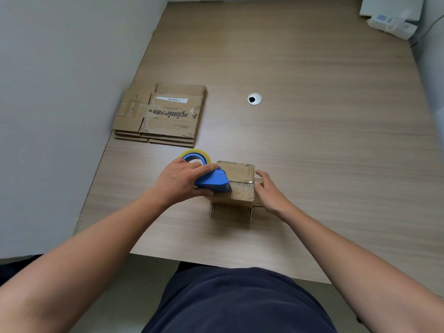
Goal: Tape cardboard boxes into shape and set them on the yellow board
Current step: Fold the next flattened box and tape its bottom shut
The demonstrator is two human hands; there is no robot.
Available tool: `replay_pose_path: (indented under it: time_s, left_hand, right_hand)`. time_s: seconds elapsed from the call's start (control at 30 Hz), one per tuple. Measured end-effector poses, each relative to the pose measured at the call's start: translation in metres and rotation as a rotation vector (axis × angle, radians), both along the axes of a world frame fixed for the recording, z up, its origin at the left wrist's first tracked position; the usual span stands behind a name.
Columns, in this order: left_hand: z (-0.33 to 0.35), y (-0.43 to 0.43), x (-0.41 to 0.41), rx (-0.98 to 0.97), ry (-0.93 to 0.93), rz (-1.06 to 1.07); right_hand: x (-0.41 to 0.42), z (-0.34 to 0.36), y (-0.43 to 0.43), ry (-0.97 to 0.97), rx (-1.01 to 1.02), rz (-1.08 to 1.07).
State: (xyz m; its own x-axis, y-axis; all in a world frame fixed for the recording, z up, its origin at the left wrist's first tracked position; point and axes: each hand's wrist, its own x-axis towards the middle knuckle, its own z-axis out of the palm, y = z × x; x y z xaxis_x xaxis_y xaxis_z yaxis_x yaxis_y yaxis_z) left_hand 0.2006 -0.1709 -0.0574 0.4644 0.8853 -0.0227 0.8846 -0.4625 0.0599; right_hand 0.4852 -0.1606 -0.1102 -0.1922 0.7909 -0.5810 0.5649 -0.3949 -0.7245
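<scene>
Cardboard box (pixel 240 175), left fingers (pixel 206 168) gripping tape dispenser (pixel 213 182), right fingers (pixel 262 175) straight against it, flat boxes (pixel 165 114) behind

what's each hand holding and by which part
The left hand grips the blue plastic tape dispenser around its body. The right hand holds nothing; it presses against the right side of the small brown cardboard box.

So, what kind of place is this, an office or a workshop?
Probably an office cubicle, used here for packing: a wood-look desk with a round cable hole, pale partition walls on both sides, and a power strip in the far right corner.
</scene>
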Motion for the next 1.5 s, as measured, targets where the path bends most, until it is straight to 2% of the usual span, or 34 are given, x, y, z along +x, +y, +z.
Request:
replay_pose_path:
  time_s: [0.1, 0.13, 0.2, 0.27, 0.47, 0.57, 0.63, 0.73, 0.9, 1.07, 1.27, 1.4, 1.5]
  left_hand:
    - [0.001, -0.003, 0.0, -0.006, -0.007, 0.004]
    - [0.001, -0.003, 0.0, -0.004, -0.008, 0.007]
    - [0.003, -0.003, 0.001, -0.018, -0.001, 0.015]
    - [0.005, 0.0, 0.002, -0.038, -0.005, 0.01]
    - [0.017, 0.017, -0.005, -0.078, 0.037, -0.065]
    - [0.033, 0.035, -0.021, -0.232, 0.066, -0.048]
    - [0.042, 0.047, -0.037, -0.352, 0.008, 0.017]
    - [0.045, 0.059, -0.061, -0.432, -0.082, 0.075]
    - [0.033, 0.071, -0.097, -0.579, -0.115, 0.082]
    - [0.012, 0.076, -0.1, -0.639, -0.07, 0.063]
    - [-0.009, 0.083, -0.1, -0.712, -0.101, 0.088]
    - [-0.011, 0.083, -0.086, -0.705, -0.047, 0.092]
    - [-0.008, 0.08, -0.078, -0.663, 0.021, 0.086]
  right_hand:
    - [-0.005, 0.011, 0.008, -0.065, 0.23, -0.208]
    - [-0.012, 0.016, 0.01, -0.061, 0.323, -0.187]
    - [-0.033, 0.02, 0.009, -0.048, 0.386, 0.008]
    - [-0.048, 0.013, 0.005, -0.108, 0.325, 0.126]
    - [-0.054, -0.001, 0.0, -0.396, 0.406, 0.134]
    - [-0.056, 0.001, -0.002, -0.459, 0.387, 0.171]
    - [-0.057, 0.004, -0.002, -0.484, 0.382, 0.179]
    - [-0.057, 0.005, -0.001, -0.512, 0.377, 0.186]
    - [-0.058, 0.008, -0.002, -0.583, 0.381, 0.212]
    - [-0.063, 0.009, -0.002, -0.644, 0.357, 0.207]
    - [-0.067, 0.009, 0.0, -0.719, 0.348, 0.216]
    - [-0.076, 0.014, 0.001, -0.813, 0.361, 0.358]
    - [-0.082, 0.013, -0.003, -0.808, 0.397, 0.405]
